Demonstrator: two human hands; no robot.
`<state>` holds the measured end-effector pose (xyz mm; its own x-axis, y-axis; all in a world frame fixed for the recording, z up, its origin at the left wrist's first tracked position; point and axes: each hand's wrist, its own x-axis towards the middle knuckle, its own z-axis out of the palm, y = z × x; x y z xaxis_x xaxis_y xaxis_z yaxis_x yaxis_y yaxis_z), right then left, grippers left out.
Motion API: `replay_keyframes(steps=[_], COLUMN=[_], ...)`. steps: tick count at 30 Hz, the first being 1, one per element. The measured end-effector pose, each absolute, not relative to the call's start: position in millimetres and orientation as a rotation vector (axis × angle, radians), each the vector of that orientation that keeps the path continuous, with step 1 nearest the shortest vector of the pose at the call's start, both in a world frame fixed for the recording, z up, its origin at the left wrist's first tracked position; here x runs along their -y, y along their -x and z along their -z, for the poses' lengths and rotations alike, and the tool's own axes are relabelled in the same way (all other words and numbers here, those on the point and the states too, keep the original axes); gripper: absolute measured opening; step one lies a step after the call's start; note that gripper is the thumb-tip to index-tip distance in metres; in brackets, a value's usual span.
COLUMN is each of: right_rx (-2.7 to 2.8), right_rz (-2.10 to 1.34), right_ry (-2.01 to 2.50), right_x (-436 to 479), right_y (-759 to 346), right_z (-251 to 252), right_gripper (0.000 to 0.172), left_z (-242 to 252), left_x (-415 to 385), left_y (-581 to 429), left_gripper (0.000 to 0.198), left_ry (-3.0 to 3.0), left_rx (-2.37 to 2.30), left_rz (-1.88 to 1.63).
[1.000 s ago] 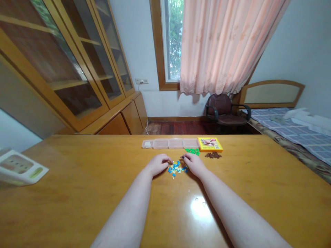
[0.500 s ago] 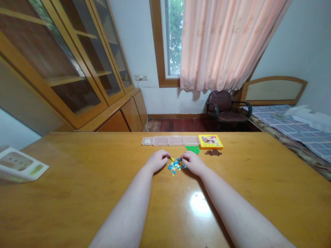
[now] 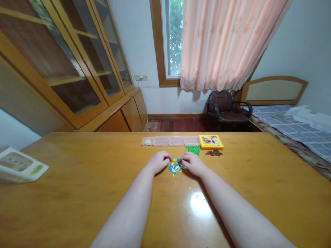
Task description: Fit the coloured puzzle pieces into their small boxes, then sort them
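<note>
Both hands meet over a small pile of blue, white and yellow plastic building pieces (image 3: 175,167) on the table. My left hand (image 3: 159,162) is closed, its fingertips at the left end of a short yellow piece (image 3: 174,160). My right hand (image 3: 192,162) is closed at the pile's right side, pinching a small dark piece (image 3: 181,161) close to the yellow one's other end. Whether the yellow and dark pieces touch is too small to tell. Behind my right hand lies a heap of green pieces (image 3: 193,149). Brown pieces (image 3: 214,153) form another heap to the right.
A yellow box (image 3: 211,142) lies near the table's far edge. Left of it runs a row of clear plastic trays (image 3: 176,141), with a small white item in the leftmost. A white holder (image 3: 22,165) stands at the table's left. Beyond are a chair (image 3: 223,105) and a bed.
The yellow piece has turned from slanted to nearly level and shifted slightly right, towards the right fingertips. The left hand has moved slightly right with it. The right hand is almost still.
</note>
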<state>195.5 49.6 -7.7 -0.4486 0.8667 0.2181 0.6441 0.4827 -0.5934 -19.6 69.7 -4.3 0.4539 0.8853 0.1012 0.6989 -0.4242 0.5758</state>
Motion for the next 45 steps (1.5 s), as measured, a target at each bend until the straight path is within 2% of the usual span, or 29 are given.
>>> replay_keyframes(steps=[5, 13, 21, 31, 36, 40, 45], right_rx=[2.145, 2.123, 2.2, 2.18, 2.209, 2.188, 2.25], right_rz=[-0.581, -0.504, -0.472, -0.503, -0.558, -0.588, -0.586], right_ry=[1.338, 1.395, 1.311, 1.356, 1.343, 1.381, 1.351], right_x=[-53.8, -52.6, -49.0, -49.0, -47.1, -46.4, -45.4], right_y=[-195.8, -196.1, -193.3, -193.0, -192.1, -192.2, -192.0], right_z=[16.5, 14.9, 10.4, 13.3, 13.4, 12.9, 10.0], right_gripper=[0.028, 0.024, 0.022, 0.027, 0.029, 0.03, 0.028], left_z=[5.9, 5.6, 4.5, 1.6, 3.3, 6.5, 5.9], left_x=[-70.1, -69.3, -66.7, -65.6, -66.5, -67.1, -66.1], left_y=[18.0, 17.0, 14.3, 14.1, 15.2, 14.1, 11.5], left_gripper=[0.033, 0.03, 0.042, 0.037, 0.034, 0.039, 0.042], left_ry=[-2.218, -2.215, -2.258, -2.431, -2.359, -2.308, -2.326], left_rx=[-1.379, -1.469, -1.437, -1.356, -1.32, -1.364, -1.401], left_rz=[-0.546, -0.544, -0.521, -0.338, -0.405, -0.48, -0.378])
